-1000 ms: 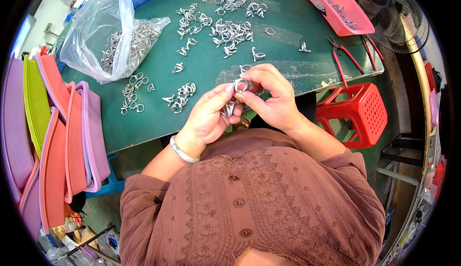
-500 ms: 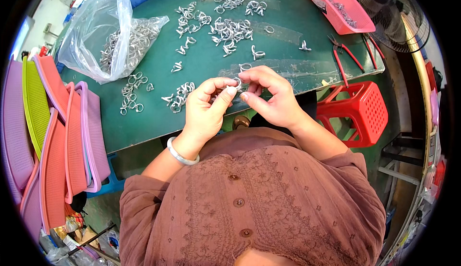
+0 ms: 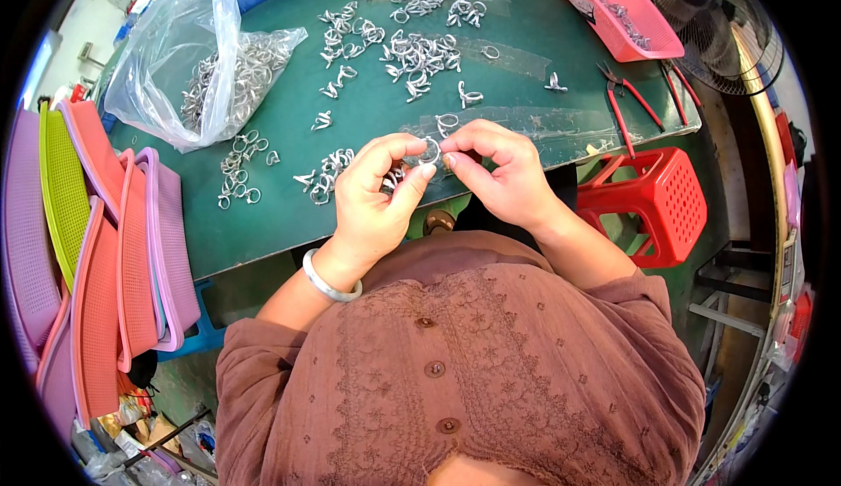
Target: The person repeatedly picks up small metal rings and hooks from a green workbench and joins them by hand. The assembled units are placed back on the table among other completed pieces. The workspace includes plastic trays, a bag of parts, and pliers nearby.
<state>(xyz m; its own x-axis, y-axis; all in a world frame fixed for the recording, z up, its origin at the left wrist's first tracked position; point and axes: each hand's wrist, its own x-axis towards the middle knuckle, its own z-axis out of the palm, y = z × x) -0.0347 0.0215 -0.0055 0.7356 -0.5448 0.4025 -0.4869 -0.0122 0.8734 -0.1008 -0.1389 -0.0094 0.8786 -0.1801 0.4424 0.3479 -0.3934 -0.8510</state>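
A small silver metal ring is pinched between the thumb and forefinger of my left hand, just past the table's near edge. More silver pieces show partly inside that hand's curled fingers. My right hand closes its thumb and fingertips at the ring's right side; the exact contact is too small to make out. Another loose ring lies on the green table just beyond my fingers. Left of my left hand sits a small heap of rings.
Several ring piles spread over the green table. A clear plastic bag of rings stands left. Red-handled pliers and a pink tray lie right, near a fan. A red stool and stacked baskets flank the table.
The ring now shows more openly between my hands, its round face turned into view. My right fingertips have shifted slightly right, and the loose ring beyond is less covered.
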